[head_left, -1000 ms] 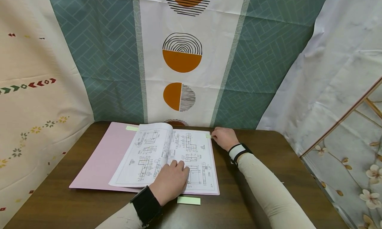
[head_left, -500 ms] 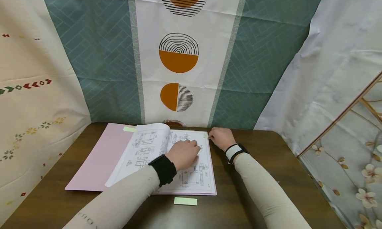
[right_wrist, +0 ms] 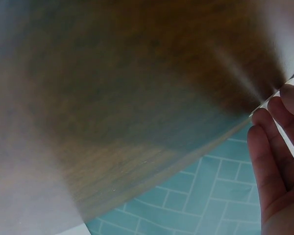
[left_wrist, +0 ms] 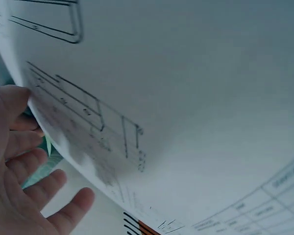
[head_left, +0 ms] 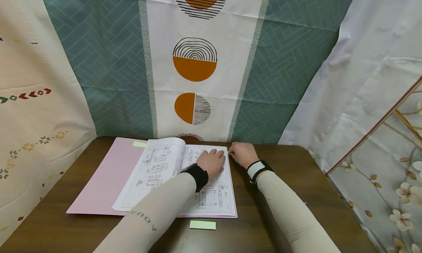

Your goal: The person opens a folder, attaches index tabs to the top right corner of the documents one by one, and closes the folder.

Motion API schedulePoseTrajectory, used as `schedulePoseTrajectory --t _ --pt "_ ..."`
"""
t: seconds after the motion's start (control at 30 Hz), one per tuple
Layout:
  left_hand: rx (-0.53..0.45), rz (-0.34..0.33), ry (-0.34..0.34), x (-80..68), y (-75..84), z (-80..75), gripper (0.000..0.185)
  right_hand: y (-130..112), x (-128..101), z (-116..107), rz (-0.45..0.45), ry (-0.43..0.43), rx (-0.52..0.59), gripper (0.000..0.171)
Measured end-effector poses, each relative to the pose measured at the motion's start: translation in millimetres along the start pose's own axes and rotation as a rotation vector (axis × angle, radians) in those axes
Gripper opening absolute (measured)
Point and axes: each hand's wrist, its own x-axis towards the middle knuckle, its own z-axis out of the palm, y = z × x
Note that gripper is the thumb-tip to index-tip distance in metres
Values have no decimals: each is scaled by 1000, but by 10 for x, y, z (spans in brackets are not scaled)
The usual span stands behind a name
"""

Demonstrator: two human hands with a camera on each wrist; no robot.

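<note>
An open booklet of line drawings [head_left: 215, 205] lies on a pink folder [head_left: 95, 187] on the wooden table. At the upper right edge of its right page is a pale green sticky note [head_left: 225, 151], partly covered by fingers. My left hand [head_left: 211, 163] rests over the upper part of that page, its fingertips by the note; in the left wrist view the left fingers [left_wrist: 54, 188] are spread and loosely bent. With thumb and fingertips my right hand [head_left: 243, 154] pinches the note's outer end. In the right wrist view the right fingertips [right_wrist: 274, 103] meet at the page edge.
Another green sticky note [head_left: 202, 224] lies on the table in front of the booklet. A third green strip [head_left: 140, 144] shows at the folder's top edge. Patterned cloth [head_left: 194, 62] hangs behind the table, with more at both sides.
My left hand has lifted from the lower middle of the booklet and moved up and right to the note at the page corner. My right hand has kept its place there.
</note>
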Motion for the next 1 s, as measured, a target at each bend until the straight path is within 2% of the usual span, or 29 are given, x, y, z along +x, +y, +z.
schedulePoseTrajectory --t 0.2,0.4,0.7,1.0 --pt "-28 19 -58 22 14 -35 61 -22 -18 -19 -14 -3 0 10" --pt "-89 25 -93 61 -24 27 63 -45 -16 -22 -17 -9 9 9" --pt "-187 -55 -146 144 -83 96 70 -55 23 -58 8 -35 -14 9" --pt "-205 -128 -141 167 -20 -5 68 -44 2 -78 26 -44 -21 8"
